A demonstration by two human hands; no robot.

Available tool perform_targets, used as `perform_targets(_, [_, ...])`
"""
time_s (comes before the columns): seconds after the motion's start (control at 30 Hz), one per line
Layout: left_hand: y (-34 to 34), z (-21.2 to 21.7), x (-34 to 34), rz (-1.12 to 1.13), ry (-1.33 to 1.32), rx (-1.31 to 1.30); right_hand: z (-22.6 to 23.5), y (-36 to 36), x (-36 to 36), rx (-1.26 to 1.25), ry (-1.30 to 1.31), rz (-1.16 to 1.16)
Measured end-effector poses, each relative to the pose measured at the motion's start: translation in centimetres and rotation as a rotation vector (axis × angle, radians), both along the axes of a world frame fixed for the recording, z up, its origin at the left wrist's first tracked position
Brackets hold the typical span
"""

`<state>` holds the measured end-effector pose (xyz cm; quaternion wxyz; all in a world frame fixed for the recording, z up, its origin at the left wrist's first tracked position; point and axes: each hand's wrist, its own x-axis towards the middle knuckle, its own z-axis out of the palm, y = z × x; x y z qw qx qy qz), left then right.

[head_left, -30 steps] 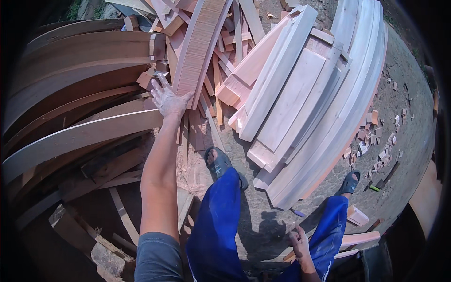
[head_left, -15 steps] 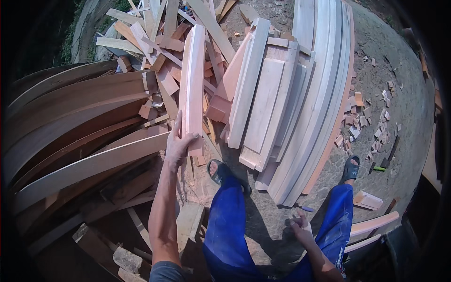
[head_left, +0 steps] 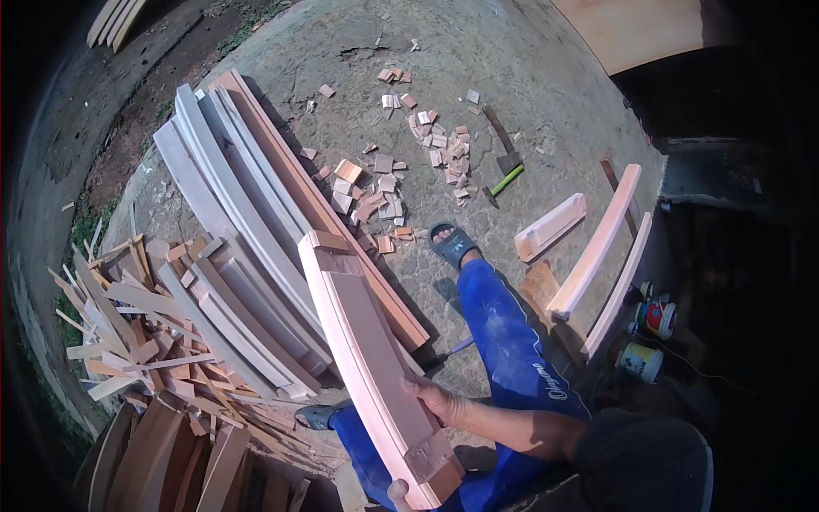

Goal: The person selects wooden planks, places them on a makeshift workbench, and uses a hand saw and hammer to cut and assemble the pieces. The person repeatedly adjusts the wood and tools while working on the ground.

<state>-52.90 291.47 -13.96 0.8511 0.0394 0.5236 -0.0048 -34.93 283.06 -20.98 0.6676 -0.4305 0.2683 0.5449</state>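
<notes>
A long pinkish moulded wooden beam (head_left: 358,341), notched near both ends, slants across in front of me, its near end low between my legs. My right hand (head_left: 433,401) grips its right side, thumb on top and fingers bent round the edge. At the near end's left edge only a fingertip or thumb of my left hand (head_left: 398,493) shows, pressed on the wood; the rest is hidden beneath. The far end lies over or above a row of long grey-white boards (head_left: 247,205); contact is unclear.
Left lies a heap of offcuts (head_left: 145,333), with stacked curved boards (head_left: 153,461) below. Small wood blocks (head_left: 444,145) litter the ground. Right of them are a green-handled hammer (head_left: 503,183), a wooden-handled hammer (head_left: 503,141), a short moulded piece (head_left: 550,226), curved strips (head_left: 597,243) and paint buckets (head_left: 640,360).
My view has swung to the right. The beam, earlier upright in my left hand alone, has come across my lap. My right hand, then free, now grips it too.
</notes>
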Motion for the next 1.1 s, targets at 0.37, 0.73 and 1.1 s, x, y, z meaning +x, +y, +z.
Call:
perform_targets(0.37, [-2.3, -9.2, 8.1, -0.524, 0.116, 0.316, -12.4, -28.0, 26.9, -0.678, -0.241, -0.459])
perform_targets(0.73, [9.4, -14.5, -7.0, -0.437, 0.806, 0.572, -20.1, -28.9, 20.1, -1.113, -0.308, 0.267])
perform_targets(1.1, [27.4, -29.1, -14.9, -0.674, 0.891, 0.87, -13.7, 10.6, -3.3, -0.237, -0.722, 1.034])
